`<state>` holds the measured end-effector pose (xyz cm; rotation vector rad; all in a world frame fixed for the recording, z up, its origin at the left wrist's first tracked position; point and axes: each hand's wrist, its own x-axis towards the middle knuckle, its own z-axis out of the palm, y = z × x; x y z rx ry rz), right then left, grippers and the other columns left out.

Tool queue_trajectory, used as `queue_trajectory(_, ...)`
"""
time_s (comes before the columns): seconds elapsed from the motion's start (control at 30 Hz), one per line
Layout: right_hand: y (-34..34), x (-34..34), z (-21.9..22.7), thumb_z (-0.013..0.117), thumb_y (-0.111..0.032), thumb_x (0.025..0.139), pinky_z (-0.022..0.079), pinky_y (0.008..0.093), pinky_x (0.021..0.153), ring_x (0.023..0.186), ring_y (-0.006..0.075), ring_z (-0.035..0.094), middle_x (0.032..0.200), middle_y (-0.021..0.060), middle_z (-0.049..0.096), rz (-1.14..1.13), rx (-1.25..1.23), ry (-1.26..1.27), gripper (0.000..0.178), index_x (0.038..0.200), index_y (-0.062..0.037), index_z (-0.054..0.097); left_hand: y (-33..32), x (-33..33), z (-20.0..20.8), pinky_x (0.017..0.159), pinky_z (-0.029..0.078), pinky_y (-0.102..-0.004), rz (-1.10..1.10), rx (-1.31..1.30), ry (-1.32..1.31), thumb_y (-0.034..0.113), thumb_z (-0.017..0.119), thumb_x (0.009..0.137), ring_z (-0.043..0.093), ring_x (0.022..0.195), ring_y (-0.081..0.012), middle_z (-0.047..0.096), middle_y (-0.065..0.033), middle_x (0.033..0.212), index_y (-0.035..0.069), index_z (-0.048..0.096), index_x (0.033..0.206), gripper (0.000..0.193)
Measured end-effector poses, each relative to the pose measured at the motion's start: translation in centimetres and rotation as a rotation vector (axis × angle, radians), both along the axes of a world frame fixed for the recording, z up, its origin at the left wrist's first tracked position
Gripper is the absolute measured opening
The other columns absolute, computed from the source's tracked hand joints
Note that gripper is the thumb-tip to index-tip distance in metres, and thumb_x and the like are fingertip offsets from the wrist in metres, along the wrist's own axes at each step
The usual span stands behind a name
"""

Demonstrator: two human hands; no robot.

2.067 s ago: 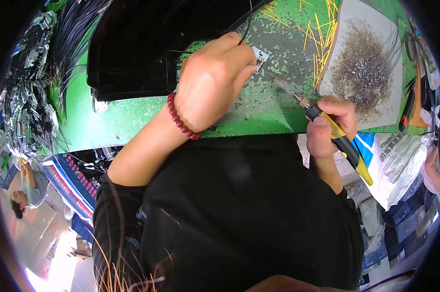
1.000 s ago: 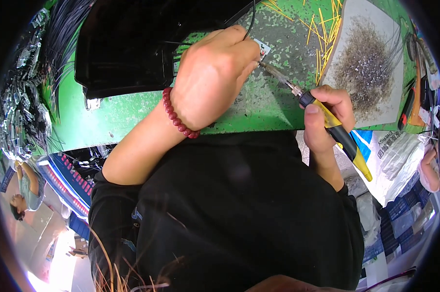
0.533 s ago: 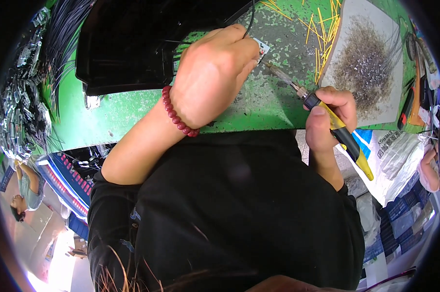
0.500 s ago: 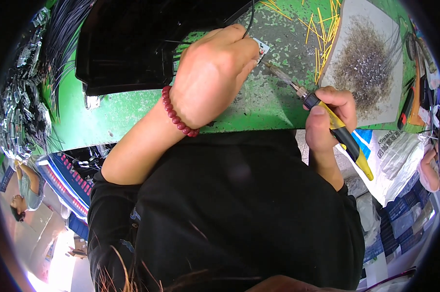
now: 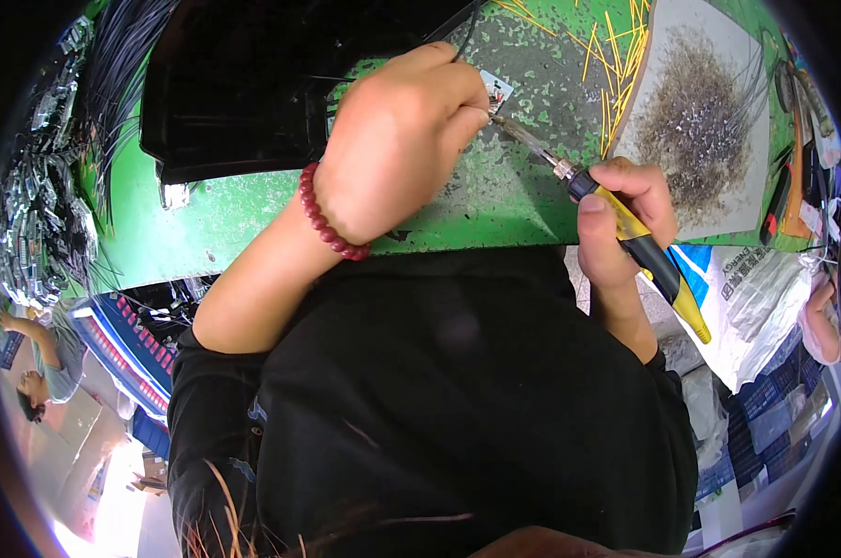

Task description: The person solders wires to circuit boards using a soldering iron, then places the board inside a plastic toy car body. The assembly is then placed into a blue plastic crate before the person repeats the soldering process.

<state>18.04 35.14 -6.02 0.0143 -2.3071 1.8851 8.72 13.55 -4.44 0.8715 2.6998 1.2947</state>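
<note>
A yellow and black soldering iron [image 5: 643,244] is gripped in my right hand [image 5: 627,219], fingers and thumb wrapped round its handle. Its tip points up and left, meeting a small white circuit board [image 5: 498,88] beside my left fingertips. My left hand [image 5: 406,139], back upward and with a dark red bead bracelet at the wrist, is closed at the board's left edge. A thin black wire [image 5: 467,39] comes out from behind this hand, and its fingers seem pinched on that wire. The hand covers part of the board and the pinch itself.
A large black glossy panel [image 5: 234,93] lies at the back left of the green worktable [image 5: 225,223]. Yellow wires [image 5: 615,65] are strewn right of centre, beside a pale board [image 5: 648,191] covered in dark debris. Black wires [image 5: 127,56] and shiny parts pile at far left; another person sits beyond.
The soldering iron has moved slightly left and up, bringing its tip to the board by my left fingertips. My left hand has shifted a little left, uncovering more of the board.
</note>
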Motion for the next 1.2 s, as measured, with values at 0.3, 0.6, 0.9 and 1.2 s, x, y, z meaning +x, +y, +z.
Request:
queue_trajectory(0.3, 0.2, 0.3, -0.5, 0.069, -0.014, 0.084, 0.036, 0.0233, 0.063, 0.069, 0.0083, 0.045, 0.084, 0.0059, 0.055, -0.004, -0.213, 0.089, 0.025, 0.097, -0.0002, 0.054, 0.1, 0.1, -0.1, 0.058, 0.044, -0.0318, 0.016, -0.001, -0.015, -0.001, 0.069, 0.076, 0.056, 0.066, -0.0248, 0.056, -0.0087, 0.074, 0.002, 0.062, 0.078, 0.008)
queue_trajectory(0.6, 0.3, 0.2, -0.4, 0.069, -0.013, 0.083, 0.037, 0.023, 0.063, 0.07, 0.0082, 0.046, 0.085, 0.0062, 0.056, 0.007, -0.142, 0.081, 0.024, 0.097, -0.0001, 0.054, 0.3, 0.2, -0.2, 0.06, 0.047, -0.037, 0.019, -0.04, 0.039, 0.0, 0.07, 0.073, 0.058, 0.071, -0.0296, 0.055, -0.0098, 0.076, 0.003, 0.061, 0.078, 0.011)
queue_trajectory(0.9, 0.0, 0.2, 0.3, 0.071, -0.013, 0.082, 0.038, 0.0225, 0.062, 0.069, 0.0073, 0.048, 0.084, 0.0053, 0.057, 0.019, -0.058, -0.021, 0.025, 0.097, -0.0006, 0.057, 0.3, 0.2, -0.7, 0.063, 0.048, -0.0403, 0.009, -0.023, 0.048, 0.002, 0.071, 0.072, 0.058, 0.074, -0.0312, 0.054, -0.0103, 0.078, 0.005, 0.061, 0.079, 0.012)
queue_trajectory(1.2, 0.2, 0.7, 0.3, 0.071, -0.015, 0.083, 0.039, 0.0258, 0.071, 0.077, 0.0103, 0.048, 0.088, 0.0076, 0.056, 0.0, -0.197, -0.019, 0.027, 0.098, -0.0011, 0.053, 0.2, 0.1, -0.4, 0.06, 0.047, -0.0336, 0.006, -0.023, 0.067, -0.002, 0.07, 0.074, 0.059, 0.07, -0.028, 0.057, -0.0098, 0.077, 0.001, 0.061, 0.078, 0.01)
